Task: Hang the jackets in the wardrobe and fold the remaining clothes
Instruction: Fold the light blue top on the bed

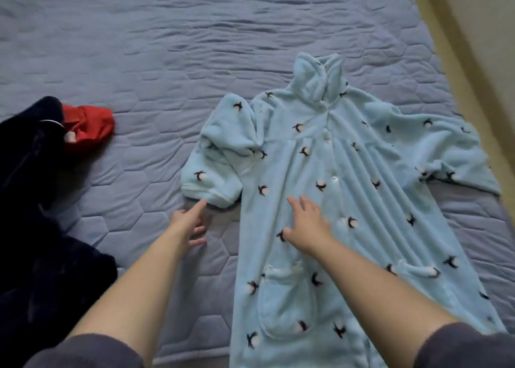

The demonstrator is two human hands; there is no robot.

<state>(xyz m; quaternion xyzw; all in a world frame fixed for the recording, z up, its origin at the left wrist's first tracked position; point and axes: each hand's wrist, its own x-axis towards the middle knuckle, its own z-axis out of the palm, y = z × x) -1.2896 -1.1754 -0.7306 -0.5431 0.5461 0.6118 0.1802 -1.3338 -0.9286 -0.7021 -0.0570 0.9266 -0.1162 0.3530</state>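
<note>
Right hand (306, 225): no grip, fingers spread flat on the front of the light blue robe (320, 172). Left hand (188, 225): released, holding nothing, index finger at the edge of the folded-in sleeve (220, 156). The robe lies buttons-up on the quilted bed (167, 47). A dark garment (33, 228) and a red garment (89, 128) lie to the left, well apart.

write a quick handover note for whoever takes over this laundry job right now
Left hand: open, holding nothing, forefinger at the cuff of the bunched sleeve.
Right hand: open, flat on the blue robe front.
The robe lies face up on the quilt, other sleeve spread out. Dark garments and a red garment lie at the left.
Done: robe laid out. To do: fold it, then the other clothes; no wardrobe in view.
</note>
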